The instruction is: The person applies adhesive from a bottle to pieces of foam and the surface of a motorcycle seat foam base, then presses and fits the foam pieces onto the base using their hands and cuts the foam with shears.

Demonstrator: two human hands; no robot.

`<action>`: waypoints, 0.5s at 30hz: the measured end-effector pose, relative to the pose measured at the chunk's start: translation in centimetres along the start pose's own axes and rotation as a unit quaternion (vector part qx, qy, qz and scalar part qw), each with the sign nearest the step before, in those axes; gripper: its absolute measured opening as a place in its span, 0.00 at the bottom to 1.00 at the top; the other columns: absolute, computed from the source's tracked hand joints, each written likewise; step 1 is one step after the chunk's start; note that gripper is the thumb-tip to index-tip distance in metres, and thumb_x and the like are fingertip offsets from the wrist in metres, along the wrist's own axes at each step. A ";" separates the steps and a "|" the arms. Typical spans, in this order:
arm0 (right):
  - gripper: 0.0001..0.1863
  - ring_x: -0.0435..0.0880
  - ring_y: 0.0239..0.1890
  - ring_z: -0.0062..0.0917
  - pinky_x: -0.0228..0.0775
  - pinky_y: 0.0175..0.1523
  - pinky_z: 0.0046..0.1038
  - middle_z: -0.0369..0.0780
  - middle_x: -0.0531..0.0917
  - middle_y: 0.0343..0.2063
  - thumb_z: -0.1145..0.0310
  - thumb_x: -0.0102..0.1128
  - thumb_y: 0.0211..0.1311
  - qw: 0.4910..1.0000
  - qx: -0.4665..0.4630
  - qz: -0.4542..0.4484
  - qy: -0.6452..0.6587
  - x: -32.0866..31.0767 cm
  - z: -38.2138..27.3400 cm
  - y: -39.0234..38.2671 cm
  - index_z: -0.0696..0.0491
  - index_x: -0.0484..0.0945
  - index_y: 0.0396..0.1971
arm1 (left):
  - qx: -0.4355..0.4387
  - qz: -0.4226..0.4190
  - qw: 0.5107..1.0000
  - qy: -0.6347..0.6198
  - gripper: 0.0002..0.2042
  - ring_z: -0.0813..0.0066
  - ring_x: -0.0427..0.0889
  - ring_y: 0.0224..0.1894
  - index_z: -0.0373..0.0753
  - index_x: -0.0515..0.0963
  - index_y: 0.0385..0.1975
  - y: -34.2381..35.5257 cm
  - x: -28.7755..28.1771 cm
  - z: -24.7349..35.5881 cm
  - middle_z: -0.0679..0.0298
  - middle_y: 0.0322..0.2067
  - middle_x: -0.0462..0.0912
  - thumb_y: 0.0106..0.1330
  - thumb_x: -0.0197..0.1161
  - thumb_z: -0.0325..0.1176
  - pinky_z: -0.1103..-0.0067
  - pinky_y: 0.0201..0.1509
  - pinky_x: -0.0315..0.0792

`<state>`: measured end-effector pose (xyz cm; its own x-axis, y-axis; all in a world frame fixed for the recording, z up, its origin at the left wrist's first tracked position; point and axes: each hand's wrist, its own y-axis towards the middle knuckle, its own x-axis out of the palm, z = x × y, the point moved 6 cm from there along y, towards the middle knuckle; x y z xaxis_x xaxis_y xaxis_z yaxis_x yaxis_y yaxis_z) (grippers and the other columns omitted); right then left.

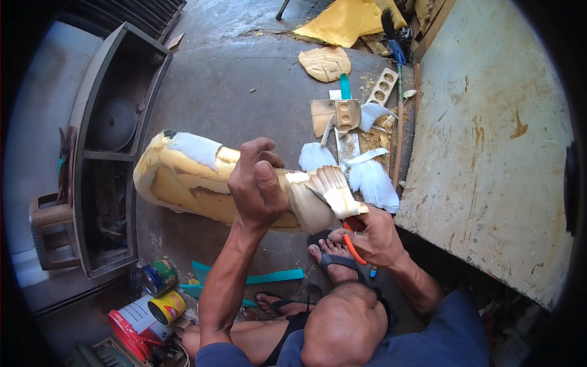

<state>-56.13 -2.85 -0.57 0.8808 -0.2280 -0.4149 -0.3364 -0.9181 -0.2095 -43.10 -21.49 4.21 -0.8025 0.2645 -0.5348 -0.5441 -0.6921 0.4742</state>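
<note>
A long yellow foam block, shaped like a seat cushion, lies across the space in front of me. A white foam patch covers part of its left end. My left hand rests over the block's middle, thumb and fingers apart and partly bent. Orange-handled scissors are in my right hand at the block's right end. Their dark blade shows beside a ridged flap of pale foam, which hangs over a smooth, whitish end piece. The scissors' tips are hidden.
White foam scraps and a beige piece with holes lie beyond my right hand. A worn board bounds the right. At left stands a dark open cabinet, with a yellow can and white bucket nearer me.
</note>
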 end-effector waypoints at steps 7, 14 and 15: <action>0.25 0.81 0.19 0.38 0.72 0.26 0.36 0.47 0.81 0.20 0.49 0.78 0.50 0.999 -0.038 0.005 -0.003 -0.4 1.1 -0.4 0.59 0.82 0.25 | 0.005 0.000 1.000 -0.022 0.25 0.69 0.82 0.26 0.29 0.70 0.49 -1.0 0.2 0.7 0.54 0.23 0.82 0.79 0.34 0.48 0.77 0.32 0.72; 0.23 0.71 0.19 0.31 0.67 0.27 0.32 0.44 0.74 0.15 0.53 0.78 0.52 0.995 -0.060 -0.032 -0.070 -1.2 0.8 0.8 0.60 0.82 0.28 | -0.022 -0.002 0.999 -0.046 0.25 0.73 0.80 0.22 0.31 0.66 0.54 -1.0 -0.3 -0.2 0.57 0.21 0.81 0.79 0.34 0.49 0.79 0.30 0.71; 0.23 0.71 0.19 0.31 0.67 0.27 0.32 0.44 0.74 0.15 0.53 0.78 0.52 0.995 -0.061 -0.034 -0.072 -0.9 1.6 0.9 0.60 0.82 0.28 | -0.012 -0.011 0.999 -0.045 0.25 0.74 0.79 0.22 0.31 0.66 0.55 -0.6 -0.4 -0.3 0.58 0.20 0.81 0.79 0.34 0.50 0.79 0.29 0.70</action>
<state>-57.76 -2.99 -1.78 0.8399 -0.1228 -0.5286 -0.2270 -0.9643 -0.1366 -42.37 -21.41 3.94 -0.8097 0.3386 -0.4793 -0.5567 -0.7016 0.4448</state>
